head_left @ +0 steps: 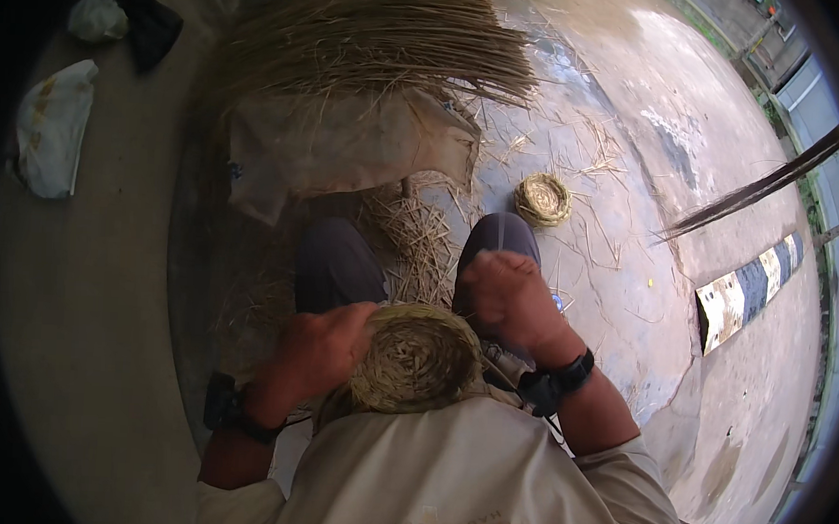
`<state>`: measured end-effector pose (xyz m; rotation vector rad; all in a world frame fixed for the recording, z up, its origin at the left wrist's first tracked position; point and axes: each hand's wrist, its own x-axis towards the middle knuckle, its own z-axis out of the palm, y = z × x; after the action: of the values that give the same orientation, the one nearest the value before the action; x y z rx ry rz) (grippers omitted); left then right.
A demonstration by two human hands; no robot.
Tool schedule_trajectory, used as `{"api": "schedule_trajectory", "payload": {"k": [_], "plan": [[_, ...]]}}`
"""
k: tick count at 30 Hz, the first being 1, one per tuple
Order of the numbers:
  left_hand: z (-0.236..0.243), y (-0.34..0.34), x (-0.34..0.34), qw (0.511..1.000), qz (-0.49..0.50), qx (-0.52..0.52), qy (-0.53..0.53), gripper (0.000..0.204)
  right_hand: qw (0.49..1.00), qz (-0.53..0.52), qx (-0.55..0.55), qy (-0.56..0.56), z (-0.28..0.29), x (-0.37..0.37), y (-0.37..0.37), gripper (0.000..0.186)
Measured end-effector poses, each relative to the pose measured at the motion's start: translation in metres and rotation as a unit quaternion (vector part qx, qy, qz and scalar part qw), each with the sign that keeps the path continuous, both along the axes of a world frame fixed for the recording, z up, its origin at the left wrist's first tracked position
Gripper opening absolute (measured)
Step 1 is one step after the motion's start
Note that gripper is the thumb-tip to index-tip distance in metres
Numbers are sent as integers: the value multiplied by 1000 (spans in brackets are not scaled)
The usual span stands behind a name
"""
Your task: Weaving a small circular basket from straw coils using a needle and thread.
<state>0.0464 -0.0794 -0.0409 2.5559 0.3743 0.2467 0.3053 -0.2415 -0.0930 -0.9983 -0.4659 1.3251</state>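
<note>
Apparently the left hand is pinching the basket at its left rim, against the shirt; the right hand is hanging fist-closed, contents unclear. Holding that rim steady is probably helping the weave stay even.

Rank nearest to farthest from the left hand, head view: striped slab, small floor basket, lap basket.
From the left hand:
1. Lap basket: immediately right.
2. Small floor basket: ahead, to the right.
3. Striped slab: far right.
</note>
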Motion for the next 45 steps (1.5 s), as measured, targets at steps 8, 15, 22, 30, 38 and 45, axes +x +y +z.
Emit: {"api": "schedule_trajectory", "payload": {"k": [8,15,22,30,38,45], "plan": [[3,3,4,1000,-6,21,19,33,890,70,394,-219,59,-67,80,20],[-16,16,-13,995,51,-84,12,41,767,241,458,-379,33,-118,51,24],[-9,16,-9,992,55,-113,26,29,799,354,349,-337,42,-104,44,25],[-28,25,-32,965,202,-164,-23,22,917,90,76,-381,47,49,-49,26],[-11,65,-49,957,283,-44,-40,23,772,-368,-216,-471,62,164,-168,34],[-17,70,-56,945,321,-30,-57,25,847,-273,-138,-435,81,95,-115,24]]}}
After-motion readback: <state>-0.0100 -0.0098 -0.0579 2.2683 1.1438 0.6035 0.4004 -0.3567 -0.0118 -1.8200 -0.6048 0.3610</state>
